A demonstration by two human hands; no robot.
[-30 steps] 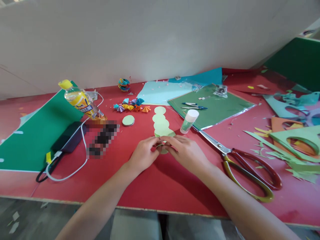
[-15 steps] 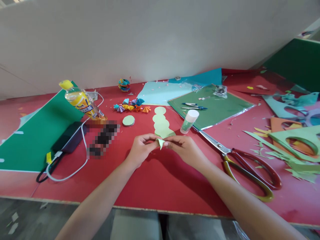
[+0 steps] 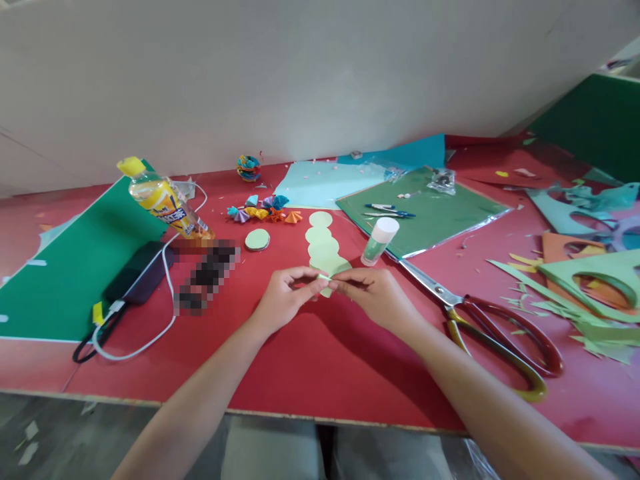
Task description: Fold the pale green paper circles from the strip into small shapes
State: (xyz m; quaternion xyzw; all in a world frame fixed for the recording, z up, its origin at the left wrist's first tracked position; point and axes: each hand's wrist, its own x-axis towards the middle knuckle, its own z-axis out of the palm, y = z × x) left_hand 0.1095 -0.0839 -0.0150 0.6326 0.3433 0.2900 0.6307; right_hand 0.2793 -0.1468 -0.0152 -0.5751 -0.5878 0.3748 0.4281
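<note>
Between my two hands is a small folded piece of light green paper (image 3: 324,277). My left hand (image 3: 287,295) pinches its left side, thumb on top. My right hand (image 3: 369,293) pinches the right side, fingertips close to those of the left. Just beyond and partly under my hands lie several overlapping light green paper circles (image 3: 321,237) in a column on the red table. A glue stick (image 3: 380,241) with a white cap stands right of the circles. Left of them lies a stack of round paper pieces (image 3: 257,239), pale green on top.
Large scissors (image 3: 453,303) lie right of my right arm. Green paper scraps (image 3: 595,327) spread at the far right. A drink bottle (image 3: 167,203), a black case (image 3: 137,272) and a white cable are at left. Colourful folded paper pieces (image 3: 265,210) lie farther back.
The folded green paper has turned between my fingertips: its pointed flap, which hung toward me, now shows only as a narrow strip. Both hands stay in nearly the same place.
</note>
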